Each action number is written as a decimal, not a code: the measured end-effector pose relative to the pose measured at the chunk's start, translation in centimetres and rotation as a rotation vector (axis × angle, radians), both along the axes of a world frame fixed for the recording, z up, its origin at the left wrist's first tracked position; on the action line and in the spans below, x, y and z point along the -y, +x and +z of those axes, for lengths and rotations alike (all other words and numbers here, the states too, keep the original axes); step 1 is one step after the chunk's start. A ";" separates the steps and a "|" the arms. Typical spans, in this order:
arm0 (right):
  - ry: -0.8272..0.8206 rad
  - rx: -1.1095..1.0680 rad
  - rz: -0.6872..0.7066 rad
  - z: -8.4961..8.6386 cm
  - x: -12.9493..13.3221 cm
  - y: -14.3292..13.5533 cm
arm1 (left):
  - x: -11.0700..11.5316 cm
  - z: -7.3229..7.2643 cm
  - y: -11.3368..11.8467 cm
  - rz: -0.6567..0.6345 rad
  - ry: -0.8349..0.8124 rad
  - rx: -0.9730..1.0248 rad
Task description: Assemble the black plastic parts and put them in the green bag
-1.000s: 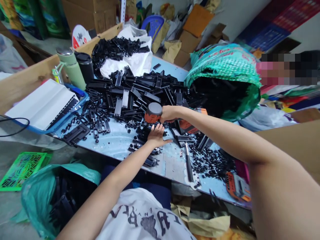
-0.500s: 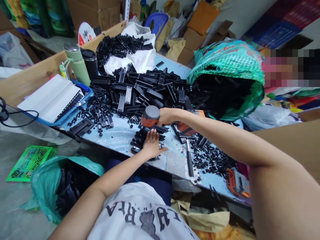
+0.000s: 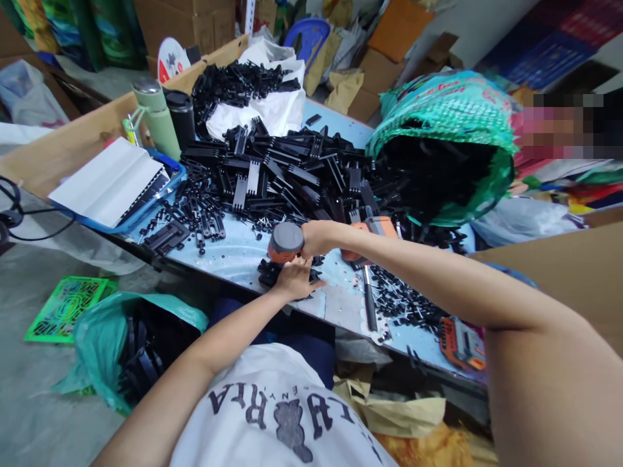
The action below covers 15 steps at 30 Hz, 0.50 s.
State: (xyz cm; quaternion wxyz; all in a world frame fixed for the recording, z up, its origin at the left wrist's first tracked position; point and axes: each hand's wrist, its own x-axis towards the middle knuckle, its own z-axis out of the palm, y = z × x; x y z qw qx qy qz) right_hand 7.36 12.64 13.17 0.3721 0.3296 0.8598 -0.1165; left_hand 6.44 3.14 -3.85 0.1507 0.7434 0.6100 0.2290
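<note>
My right hand (image 3: 318, 238) is closed round a cordless drill (image 3: 286, 243), orange with a dark grey round back end. The drill's front and tip are hidden beneath it. My left hand (image 3: 294, 279) lies flat on a few black plastic parts (image 3: 268, 272) at the table's near edge, thumb stretched out to the side. The drill partly covers its fingertips. Behind both hands spreads a large heap of black slotted plastic pieces (image 3: 253, 176). A few loose screws (image 3: 263, 224) lie at the heap's near side.
Right of my hands are a black-handled tool (image 3: 370, 299), a pile of screws and small black parts (image 3: 409, 295) and an orange battery pack (image 3: 461, 344). A green sack (image 3: 442, 113) lies at the back right. A green bottle (image 3: 158, 120) and a blue tray (image 3: 178, 185) stand left.
The drill in my right hand has moved slightly left and towards me, now overlapping my left fingertips. My left hand stays on the black parts. The view has shifted slightly.
</note>
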 end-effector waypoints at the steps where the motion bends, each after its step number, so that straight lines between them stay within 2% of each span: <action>1: 0.004 0.001 0.001 -0.1 0.4 -0.2 | 0.0 0.2 -0.1 -0.002 -0.001 0.008; 4: 0.034 0.036 0.013 0.3 1.3 -0.9 | 0.0 0.5 -0.1 -0.009 0.001 0.014; 7: 0.088 0.023 0.092 1.3 2.4 -1.1 | 0.1 0.6 0.0 0.016 -0.035 0.015; 10: 0.065 0.020 0.149 2.0 3.8 -1.2 | 0.2 0.5 0.1 0.037 -0.097 0.050; 15: 0.011 0.058 0.187 1.4 5.3 -2.2 | 0.6 0.7 0.0 -0.004 -0.108 0.078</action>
